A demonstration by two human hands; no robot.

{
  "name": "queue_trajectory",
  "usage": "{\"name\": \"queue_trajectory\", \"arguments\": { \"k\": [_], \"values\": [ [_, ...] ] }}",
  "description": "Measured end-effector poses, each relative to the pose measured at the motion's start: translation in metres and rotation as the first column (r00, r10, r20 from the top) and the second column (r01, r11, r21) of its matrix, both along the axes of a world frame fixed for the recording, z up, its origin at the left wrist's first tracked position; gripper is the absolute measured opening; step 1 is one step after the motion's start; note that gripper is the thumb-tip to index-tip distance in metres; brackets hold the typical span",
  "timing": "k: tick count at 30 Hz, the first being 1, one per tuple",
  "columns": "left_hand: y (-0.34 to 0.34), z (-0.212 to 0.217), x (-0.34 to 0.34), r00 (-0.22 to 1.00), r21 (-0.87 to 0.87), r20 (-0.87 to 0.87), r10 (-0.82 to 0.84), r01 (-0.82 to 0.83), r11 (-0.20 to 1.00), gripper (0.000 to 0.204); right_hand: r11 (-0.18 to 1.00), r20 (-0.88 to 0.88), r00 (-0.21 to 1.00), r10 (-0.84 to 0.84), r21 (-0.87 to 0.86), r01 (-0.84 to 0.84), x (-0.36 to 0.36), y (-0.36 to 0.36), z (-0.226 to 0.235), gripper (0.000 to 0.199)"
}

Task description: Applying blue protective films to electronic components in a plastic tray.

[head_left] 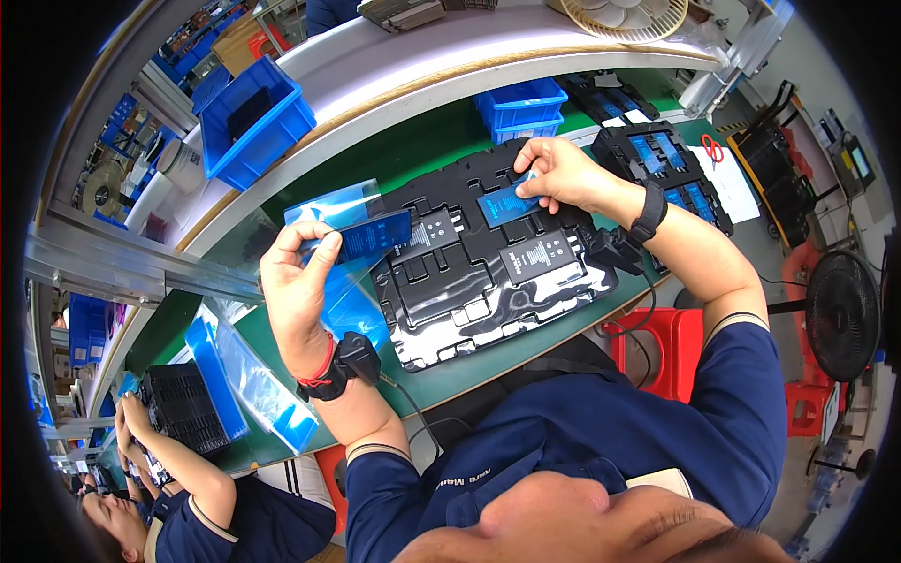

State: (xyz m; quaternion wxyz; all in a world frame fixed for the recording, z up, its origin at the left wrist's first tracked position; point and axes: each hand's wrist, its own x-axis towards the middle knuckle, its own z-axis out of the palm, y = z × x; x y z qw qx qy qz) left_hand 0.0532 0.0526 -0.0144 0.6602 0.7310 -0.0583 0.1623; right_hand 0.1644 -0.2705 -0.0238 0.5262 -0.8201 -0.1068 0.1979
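Note:
My left hand (302, 272) is closed, thumb and fingers pinching the end of a flat battery (375, 236) with a dark blue face. It is held over the left edge of a black moulded tray (441, 324). My right hand (561, 178) pinches the corner of a blue-faced flat piece (505, 208), which looks like another battery or its film. I cannot tell whether that piece rests in the tray or hovers just above. Two dark flat batteries with white print lie in tray slots: one (427, 235) beside the left-hand battery, the other (542, 258) below my right hand.
Blue clear film sheets (352, 314) lie left of the tray. Another black tray with blue-faced batteries (648, 155) stands right, near red scissors (712, 148). Blue bins (521, 108) sit behind. A cable (413, 403) hangs from my left wrist. A co-worker (202, 469) sits at the left.

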Motion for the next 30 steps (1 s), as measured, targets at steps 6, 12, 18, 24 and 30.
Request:
{"name": "queue_trajectory", "arguments": {
  "k": [6,12,18,24,30],
  "values": [
    [0.001,-0.002,0.002,1.000,0.032,0.021,-0.002,0.001,0.999,0.010,0.956,0.214,0.972,0.094,-0.291,-0.029,-0.010,0.010,0.010,0.031],
    [0.001,-0.001,0.002,1.000,0.022,0.023,-0.008,0.007,1.000,0.010,0.738,0.599,0.700,0.388,-0.657,0.153,-0.012,0.009,0.022,0.044],
    [0.001,-0.002,0.001,0.999,0.031,0.040,0.013,-0.014,0.999,0.009,0.803,0.726,0.621,0.294,-0.540,0.251,-0.015,0.005,0.052,0.030],
    [-0.019,-0.006,0.005,0.999,-0.012,0.037,-0.027,0.027,1.000,0.008,0.924,0.762,0.526,0.378,-0.274,-0.267,-0.047,0.049,0.062,0.029],
    [-0.028,-0.002,0.001,0.998,-0.127,0.046,-0.035,0.041,0.991,0.009,0.928,0.880,0.336,0.336,-0.247,-0.280,-0.051,0.083,0.044,0.025]
  ]
}}
